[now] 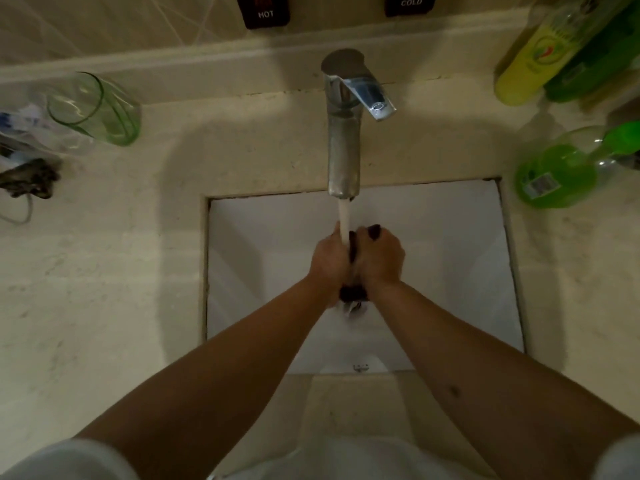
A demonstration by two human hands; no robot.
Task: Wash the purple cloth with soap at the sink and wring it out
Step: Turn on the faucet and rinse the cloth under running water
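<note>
Both hands are pressed together over the middle of the sink (450, 271), right under the tap (343, 133). The left hand (327, 261) and the right hand (381, 259) are each curled tight around the cloth (352, 245), which looks very dark in this dim light. Little of it shows: a dark strip between the two palms, a bit poking out by the right thumb at the top, and a bunched end sticking out below the wrists. The water (344, 220) runs in a steady pale stream from the spout straight onto the cloth where the hands meet, and more of it dribbles off the lower end into the white basin.

The counter (104, 271) around the sink is pale, marbled stone. On its left side a green glass (93, 109) stands beside some clear plastic wrapping, and a dark crumpled thing with a thin cord lies nearer the edge; I cannot tell what it is. On the right, a round bottle (554, 174) of bright green liquid stands near the sink's far corner, and a yellow bottle (533, 60) leans behind it against the wall. On the wall above the tap, two dark plates read HOT (265, 12) and COLD (411, 3).

The person's white sleeves show at the bottom corners.
</note>
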